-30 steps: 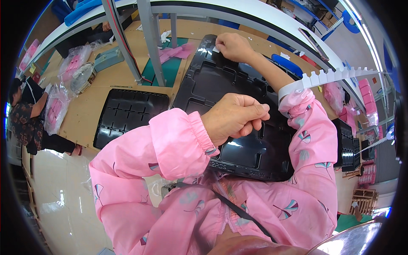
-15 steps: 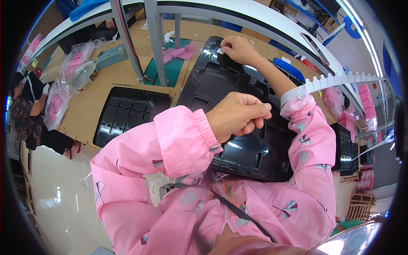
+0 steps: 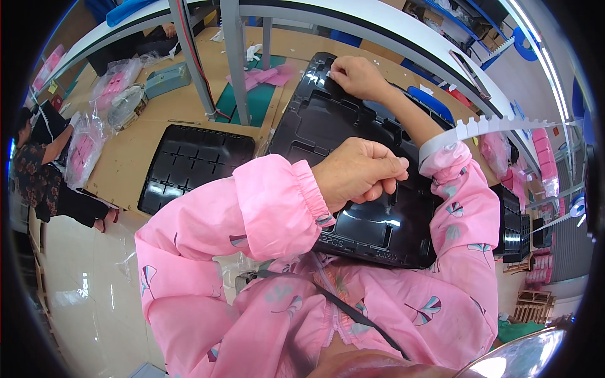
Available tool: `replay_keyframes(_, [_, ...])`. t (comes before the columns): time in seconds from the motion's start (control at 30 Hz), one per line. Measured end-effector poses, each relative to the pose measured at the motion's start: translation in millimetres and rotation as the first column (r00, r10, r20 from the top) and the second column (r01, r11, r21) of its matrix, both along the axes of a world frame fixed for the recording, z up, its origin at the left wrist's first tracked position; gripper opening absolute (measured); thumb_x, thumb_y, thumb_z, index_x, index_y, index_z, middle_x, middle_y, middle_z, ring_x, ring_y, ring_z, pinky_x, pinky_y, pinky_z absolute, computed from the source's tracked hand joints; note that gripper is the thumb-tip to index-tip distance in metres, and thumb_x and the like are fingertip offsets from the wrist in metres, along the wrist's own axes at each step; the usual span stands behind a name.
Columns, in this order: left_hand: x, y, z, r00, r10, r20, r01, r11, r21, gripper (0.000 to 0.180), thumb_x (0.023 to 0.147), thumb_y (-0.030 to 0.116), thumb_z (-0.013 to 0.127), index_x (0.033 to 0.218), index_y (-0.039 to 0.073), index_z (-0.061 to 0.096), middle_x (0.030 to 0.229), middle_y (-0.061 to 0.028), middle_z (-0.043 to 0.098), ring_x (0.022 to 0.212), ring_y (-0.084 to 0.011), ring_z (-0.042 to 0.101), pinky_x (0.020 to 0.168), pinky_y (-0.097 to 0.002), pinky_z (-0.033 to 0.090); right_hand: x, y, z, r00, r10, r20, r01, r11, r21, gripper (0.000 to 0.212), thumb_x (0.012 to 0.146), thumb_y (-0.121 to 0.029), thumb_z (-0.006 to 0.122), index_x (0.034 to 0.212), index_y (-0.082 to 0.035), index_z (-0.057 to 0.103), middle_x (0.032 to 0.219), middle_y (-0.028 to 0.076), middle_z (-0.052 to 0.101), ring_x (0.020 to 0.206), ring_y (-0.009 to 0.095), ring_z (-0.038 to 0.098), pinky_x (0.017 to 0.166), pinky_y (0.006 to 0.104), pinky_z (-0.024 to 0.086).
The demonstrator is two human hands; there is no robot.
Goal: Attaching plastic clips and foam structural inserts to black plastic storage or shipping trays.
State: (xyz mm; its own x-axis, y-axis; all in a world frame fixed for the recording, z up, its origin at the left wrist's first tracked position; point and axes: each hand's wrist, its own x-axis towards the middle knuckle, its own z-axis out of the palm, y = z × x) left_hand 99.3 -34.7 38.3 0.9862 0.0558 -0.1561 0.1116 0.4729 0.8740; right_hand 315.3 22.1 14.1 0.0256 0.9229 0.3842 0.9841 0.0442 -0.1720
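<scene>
A large black moulded plastic tray lies in front of me, with raised and sunken shapes across its surface. My right hand reaches to its far end, fingers closed in a pinch against the tray. A sliver of a small white piece shows at those fingertips. Above the middle of the tray hovers my left hand, thumb and fingers pressed together; anything between them is too small to make out. A white strip with notched tabs lies over my right wrist and runs off to the right.
Left on the cardboard-covered table is a smaller black tray. Grey metal posts rise beyond it, near pink sheets on a green mat. Bagged pink items lie near a co-worker. Further black trays are at right.
My right hand has shifted slightly right, and the white piece at its fingertips shows less. My left hand moved slightly right, still pinched. The white strip hangs a little differently over my wrist.
</scene>
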Motion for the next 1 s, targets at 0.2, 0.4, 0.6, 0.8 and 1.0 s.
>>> replay_keyframes(0.2, [0.1, -1.2, 1.9, 1.0, -0.001, -0.011, 0.001, 1.0, 0.014, 0.023, 0.083, 0.022, 0.057, 0.083, -0.002, 0.057, 0.063, -0.002, 0.053, 0.042, -0.0023, 0.035, 0.037, -0.0165, 0.023, 7.8, 1.2, 7.5, 0.976, -0.065, -0.207, 0.037, 0.99, -0.136, 0.019, 0.073, -0.02, 0.057, 0.079, -0.003, 0.062, 0.077, 0.014, 0.062, 0.073, 0.029, 0.059, 0.066, 0.0368, 0.045])
replay_keyframes(0.4, [0.6, 0.0, 1.0, 1.0, 0.016, -0.018, -0.015, 1.0, 0.01, 0.023, 0.083, 0.021, 0.057, 0.084, -0.002, 0.057, 0.064, -0.0021, 0.053, 0.042, -0.0023, 0.035, 0.037, -0.0162, 0.023, 16.5, 9.2, 9.7, 0.96, 0.061, -0.274, -0.097, 0.988, -0.119, 0.026, 0.072, -0.019, 0.059, 0.091, -0.002, 0.062, 0.076, 0.013, 0.062, 0.069, 0.021, 0.059, 0.064, 0.0326, 0.045])
replay_keyframes(0.6, [0.3, 2.2, 1.6, 1.0, 0.021, -0.015, -0.021, 1.0, -0.001, 0.023, 0.083, 0.021, 0.057, 0.084, -0.002, 0.057, 0.064, -0.0018, 0.053, 0.042, -0.002, 0.034, 0.037, -0.0161, 0.022, 8.9, 3.2, 26.2, 0.976, 0.089, -0.197, -0.135, 0.964, -0.23, 0.025, 0.076, -0.012, 0.062, 0.099, -0.003, 0.06, 0.07, 0.004, 0.057, 0.066, 0.013, 0.053, 0.062, 0.0249, 0.043])
replay_keyframes(0.8, [0.5, 2.8, 1.7, 1.0, 0.02, -0.021, -0.021, 1.0, -0.016, 0.022, 0.083, 0.02, 0.058, 0.083, -0.001, 0.057, 0.064, -0.0016, 0.054, 0.041, -0.0018, 0.033, 0.037, -0.0168, 0.021, 19.9, 7.1, 14.5, 0.943, 0.314, -0.112, -0.325, 0.939, -0.107, 0.021, 0.076, 0.002, 0.055, 0.094, -0.006, 0.064, 0.076, 0.005, 0.057, 0.069, 0.017, 0.055, 0.064, 0.0271, 0.045])
replay_keyframes(1.0, [0.2, 3.0, 4.7, 0.998, 0.033, -0.054, -0.033, 0.999, -0.003, 0.021, 0.082, 0.02, 0.059, 0.082, -0.001, 0.058, 0.063, -0.0023, 0.054, 0.04, -0.0015, 0.031, 0.036, -0.0173, 0.019, 15.9, 7.4, 24.8, 0.946, 0.28, -0.162, -0.313, 0.921, -0.233, 0.026, 0.073, -0.001, 0.054, 0.094, -0.01, 0.066, 0.09, 0.013, 0.063, 0.079, 0.026, 0.06, 0.07, 0.0321, 0.047])
